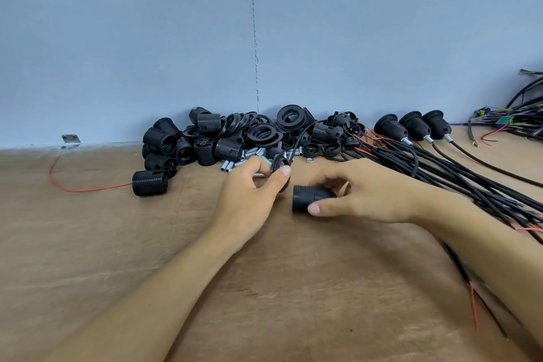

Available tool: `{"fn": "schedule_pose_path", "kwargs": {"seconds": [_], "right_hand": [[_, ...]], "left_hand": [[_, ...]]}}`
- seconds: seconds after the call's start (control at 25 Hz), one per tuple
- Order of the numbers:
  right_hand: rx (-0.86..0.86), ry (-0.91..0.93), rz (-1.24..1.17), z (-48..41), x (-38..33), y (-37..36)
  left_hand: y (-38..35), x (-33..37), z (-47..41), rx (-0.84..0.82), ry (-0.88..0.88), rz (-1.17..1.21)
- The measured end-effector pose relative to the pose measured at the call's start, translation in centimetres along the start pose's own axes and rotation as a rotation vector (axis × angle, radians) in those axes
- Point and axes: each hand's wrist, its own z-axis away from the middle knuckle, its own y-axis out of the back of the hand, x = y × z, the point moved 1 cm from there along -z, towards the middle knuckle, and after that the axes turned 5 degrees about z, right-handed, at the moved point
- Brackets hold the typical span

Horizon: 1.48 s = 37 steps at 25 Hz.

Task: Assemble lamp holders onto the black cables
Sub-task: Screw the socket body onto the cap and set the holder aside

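Right grip: the right hand [367, 191] holds a barrel [307, 198] between thumb and fingers, with the thumb tip on its near side.
Left grip: the left hand [249, 188] pinches a small black cap [277, 162] between thumb and fingers.
Barrel look: black plastic cylinder lying on its side, fine ribs round the body, a raised rim at its left end.
Barrel place: mid-table [117, 244], just right of the cap and apart from it.
Finished holders: three [414, 123], side by side by the wall [147, 38], each with a flared skirt and a metal neck on a cable.
Loose barrel: one [150, 183], left and in front of the pile, at the end of a red wire [73, 189].
Pile: black barrels, rings and caps [235, 132] against the wall, too overlapped to count.
Tubes: short metal ones [248, 154] at the pile's front, count unclear.
Cables: one black bundle [440, 173] fanned on the right, passing under the right forearm, red cores at some ends.
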Motion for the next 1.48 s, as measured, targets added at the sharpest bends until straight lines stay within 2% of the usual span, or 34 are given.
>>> {"fn": "schedule_pose_path", "kwargs": {"seconds": [0.12,0.4,0.64,0.76,1.0,1.32,1.48], "right_hand": [[0.221,0.058,0.068,-0.1,-0.1,-0.7],[0.355,0.093,0.034,-0.3,0.2,-1.7],[0.349,0.085,-0.014,0.0,-0.1,-1.8],[0.349,0.056,-0.048,-0.1,0.0,-2.1],[0.329,-0.009,-0.186,-0.3,0.1,-2.1],[0.314,-0.035,-0.283,-0.4,0.6,-2.3],[0.335,-0.031,-0.311,-0.4,0.4,-2.3]], "left_hand": [[-0.1,0.2,0.3,-0.041,-0.059,-0.027],[-0.3,0.4,0.2,-0.107,-0.046,0.137],[0.0,0.5,0.2,-0.149,0.086,0.348],[-0.1,0.8,0.4,-0.173,0.107,0.377],[-0.2,1.4,0.6,-0.208,0.011,0.236],[-0.5,1.3,0.8,-0.14,-0.14,0.103],[-0.5,1.4,0.9,-0.071,-0.181,0.158]]}}
